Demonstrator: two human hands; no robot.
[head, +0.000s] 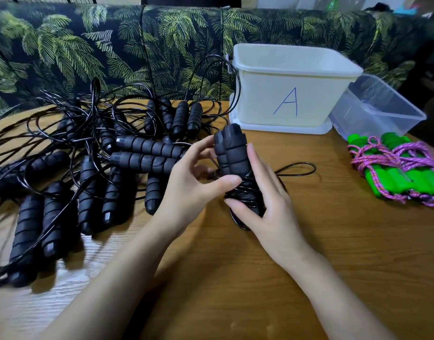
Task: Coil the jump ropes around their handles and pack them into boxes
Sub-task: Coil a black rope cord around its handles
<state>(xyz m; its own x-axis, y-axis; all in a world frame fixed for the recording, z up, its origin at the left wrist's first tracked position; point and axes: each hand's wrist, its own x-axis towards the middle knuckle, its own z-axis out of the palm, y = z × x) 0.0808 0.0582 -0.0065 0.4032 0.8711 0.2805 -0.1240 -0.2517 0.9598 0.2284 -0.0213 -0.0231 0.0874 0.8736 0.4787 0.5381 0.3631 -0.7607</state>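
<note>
Head view: at the middle of the bench (235, 278) a pair of black handles (232, 155) is held between both hands. It stands nearly upright, its upper ends leaning away toward the white box marked A (289, 94). The left hand (191, 187) grips it from the left, thumb pressed on the wound cable and forefinger up near the top. The right hand (267, 207) cups it from the right, its fingers (254, 163) lying long along the handles and its thumb clamped low.

One loose loop of cable (297, 168) trails right across the bench, so I'd judge the winding unfinished. That tail lies on the right hand's side. The white box sits beyond the handles and slightly right, also nearer that hand.

By count there are two boxes, the white one and a clear tub (375, 106) tilted against it. There is one bundle of green-handled ropes (395, 173) and one tangled heap of black ropes (88, 155), well over a dozen handles, too knotted to count exactly.
</note>
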